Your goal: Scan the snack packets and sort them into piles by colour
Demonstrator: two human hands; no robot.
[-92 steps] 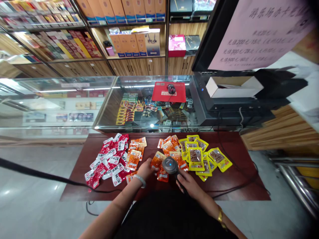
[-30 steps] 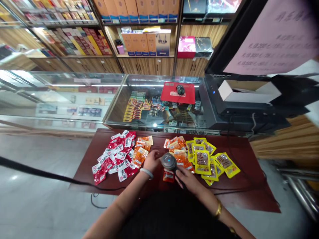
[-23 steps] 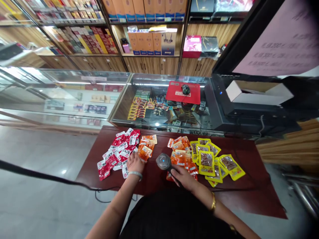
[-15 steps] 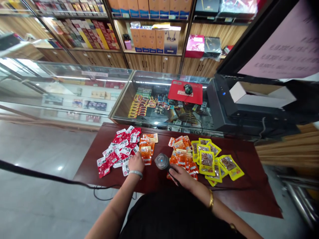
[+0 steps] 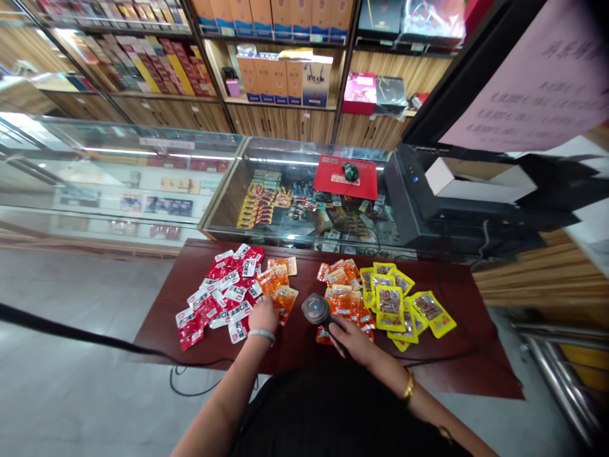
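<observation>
In the head view my left hand [image 5: 263,318] is closed at the lower left corner of an orange snack packet [image 5: 286,301], which lies slanted at the front of a small orange group. Its fingertips are partly hidden. Wrapped round the handle of a dark handheld barcode scanner [image 5: 316,308] is my right hand [image 5: 351,339]. The scanner's round head, with a small blue light, points left over the gap between two orange groups. Red and white packets [image 5: 236,292] spread left of my left hand. A larger pile of orange packets [image 5: 343,301] lies just beyond my right hand.
Yellow packets [image 5: 391,308] lie on the right of the dark red table [image 5: 162,324]. Behind it stands a glass display case [image 5: 285,238] with a red mouse pad [image 5: 333,174] on top. A dark machine holding an open white box [image 5: 480,181] is at right. A black cable [image 5: 114,336] crosses at left.
The front orange packet at my left hand has turned from straight to slanted, and another behind it has shifted left. The scanner's head has tilted slightly in my right hand. The whole view has shifted.
</observation>
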